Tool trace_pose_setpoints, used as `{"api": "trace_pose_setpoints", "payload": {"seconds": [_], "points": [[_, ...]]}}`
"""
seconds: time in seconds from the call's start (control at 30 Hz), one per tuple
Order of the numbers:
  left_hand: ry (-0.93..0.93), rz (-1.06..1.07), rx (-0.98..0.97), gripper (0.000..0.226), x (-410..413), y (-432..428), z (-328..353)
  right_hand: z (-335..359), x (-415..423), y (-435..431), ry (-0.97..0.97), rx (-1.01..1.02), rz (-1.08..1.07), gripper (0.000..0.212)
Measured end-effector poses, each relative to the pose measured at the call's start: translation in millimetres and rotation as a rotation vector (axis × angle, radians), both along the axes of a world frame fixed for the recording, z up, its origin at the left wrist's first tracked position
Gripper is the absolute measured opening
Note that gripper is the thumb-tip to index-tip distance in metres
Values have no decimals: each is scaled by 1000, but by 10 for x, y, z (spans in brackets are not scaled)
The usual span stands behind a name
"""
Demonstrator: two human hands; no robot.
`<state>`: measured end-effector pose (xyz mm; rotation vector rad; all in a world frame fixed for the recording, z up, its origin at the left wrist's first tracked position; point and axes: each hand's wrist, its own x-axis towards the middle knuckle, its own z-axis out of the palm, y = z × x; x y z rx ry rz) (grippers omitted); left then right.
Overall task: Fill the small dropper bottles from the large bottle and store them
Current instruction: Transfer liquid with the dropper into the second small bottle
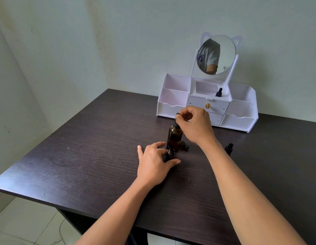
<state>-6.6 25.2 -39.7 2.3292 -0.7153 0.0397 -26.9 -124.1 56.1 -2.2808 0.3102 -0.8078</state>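
The large amber bottle (174, 137) stands upright on the dark table. My right hand (195, 123) pinches its black dropper cap (176, 121) at the top. In front of it an uncapped small dark bottle (171, 152) stands upright, and my left hand (154, 162) holds it between thumb and fingers. A small item with a black cap (184, 145) lies behind the large bottle. Another small dropper bottle (229, 148) stands to the right of my right forearm. One small dropper bottle (219, 92) sits in the top middle compartment of the white organizer (173, 107).
The white organizer with drawers, side compartments and a cat-ear mirror (216, 53) stands at the back of the dark wooden table (93, 144) against the wall. The table's left edge drops to a tiled floor.
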Motion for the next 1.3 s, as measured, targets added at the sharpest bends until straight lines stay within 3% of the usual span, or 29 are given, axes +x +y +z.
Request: {"api": "trace_pose_setpoints", "payload": {"seconds": [0.43, 0.6, 0.73, 0.93, 1.3], "points": [[0, -2, 2, 49, 7, 2, 0, 90, 3, -12, -30, 57, 2, 6], [-5, 6, -22, 50, 2, 9, -17, 268, -7, -56, -140, 108, 6, 2], [-7, 4, -29, 50, -3, 12, -22, 429, -74, -57, -306, 205, 18, 14], [-9, 6, -38, 51, -1, 5, -20, 643, -243, -47, -474, 290, 63, 7], [-8, 0, -33, 50, -5, 7, -6, 563, -512, 91, -436, 372, 131, 7]]}}
